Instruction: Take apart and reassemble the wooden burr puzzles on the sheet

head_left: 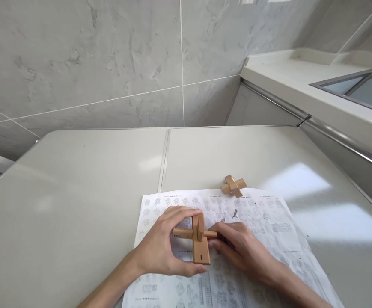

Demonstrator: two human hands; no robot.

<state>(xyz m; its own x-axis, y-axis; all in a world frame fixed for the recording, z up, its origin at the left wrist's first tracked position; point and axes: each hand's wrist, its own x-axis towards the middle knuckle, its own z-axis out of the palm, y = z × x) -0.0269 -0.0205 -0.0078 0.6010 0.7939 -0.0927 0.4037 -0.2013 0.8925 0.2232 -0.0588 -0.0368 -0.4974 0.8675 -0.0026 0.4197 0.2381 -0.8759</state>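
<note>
Between my two hands is a wooden interlocking puzzle (200,250), made of crossed pieces with a flat bar and a thinner rod. My left hand (165,244) curves around it, fingers at the flat bar's top end and thumb at its bottom end. The right end of the rod is pinched by the fingers of my right hand (242,246). A second wooden puzzle (234,185), cross-shaped, lies on the table at the far edge of a printed paper sheet (160,295). Drawings of puzzle shapes cover the sheet under my hands.
A pale table (76,205) with a seam across it carries everything. Behind it rises a grey tiled wall (108,55). On the right, a white counter (278,75) with a metal-framed inset (362,87) stands higher than the table.
</note>
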